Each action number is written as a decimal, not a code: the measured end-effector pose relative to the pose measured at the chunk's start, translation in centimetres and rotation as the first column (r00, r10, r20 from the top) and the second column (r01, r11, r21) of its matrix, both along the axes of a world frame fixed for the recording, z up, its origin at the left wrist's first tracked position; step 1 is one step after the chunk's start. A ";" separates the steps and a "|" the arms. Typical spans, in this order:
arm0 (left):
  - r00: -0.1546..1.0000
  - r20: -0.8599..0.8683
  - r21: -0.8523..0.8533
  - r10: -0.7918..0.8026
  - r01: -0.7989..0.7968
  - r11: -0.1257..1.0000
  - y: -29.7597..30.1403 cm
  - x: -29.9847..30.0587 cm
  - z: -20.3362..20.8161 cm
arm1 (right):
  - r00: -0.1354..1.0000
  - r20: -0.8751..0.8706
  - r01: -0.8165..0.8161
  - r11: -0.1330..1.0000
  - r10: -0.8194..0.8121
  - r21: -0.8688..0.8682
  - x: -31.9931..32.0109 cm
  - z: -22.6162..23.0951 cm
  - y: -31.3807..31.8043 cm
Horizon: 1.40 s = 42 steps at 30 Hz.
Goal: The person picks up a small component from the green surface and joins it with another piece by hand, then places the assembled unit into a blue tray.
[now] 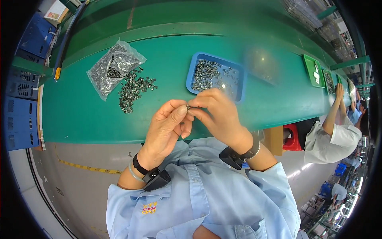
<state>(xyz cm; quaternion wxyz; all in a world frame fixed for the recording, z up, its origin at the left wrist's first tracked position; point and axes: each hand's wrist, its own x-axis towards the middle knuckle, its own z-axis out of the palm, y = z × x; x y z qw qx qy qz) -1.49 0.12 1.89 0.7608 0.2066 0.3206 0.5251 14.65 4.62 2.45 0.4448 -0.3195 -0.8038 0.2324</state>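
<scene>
Metal, small and grey, the part (188, 106) sat pinched between the fingertips of both hands, just in front of the blue tray (193, 65). The left hand (167, 127) gripped it from below with thumb and forefinger; the right hand (217, 113) closed on it from above. The tray held more small metal pieces. Left of the tray lay a loose pile of parts (135, 89) and, beyond that, a clear plastic bag (113, 67) of them, all on the green bench (79, 115).

Worktop (79, 115) carries a bag of metal parts (113, 67) at left, a loose pile of parts (135, 88) just beside it. Tray of parts (217, 75) sits right of the pile, behind both hands; more trays (314, 71) far right.
</scene>
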 end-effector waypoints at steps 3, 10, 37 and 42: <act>1.000 -0.022 -0.012 0.000 0.000 1.000 0.0 0.3 0.5 | 0.999 0.002 0.044 0.999 -0.044 0.026 0.1 -0.3 -0.2; 0.998 -0.057 -0.010 -0.014 0.014 1.000 0.3 0.2 0.6 | 0.999 0.024 0.020 0.999 -0.021 0.046 0.5 -0.4 -0.1; 0.996 -0.090 0.003 -0.016 0.016 1.000 0.0 0.5 0.3 | 0.998 0.048 0.026 0.998 -0.029 0.062 0.9 -0.6 -1.0; 1.000 -0.008 -0.007 -0.016 0.016 1.000 0.1 0.7 0.8 | 0.997 -0.070 0.033 0.999 -0.031 0.025 0.6 -1.2 -1.1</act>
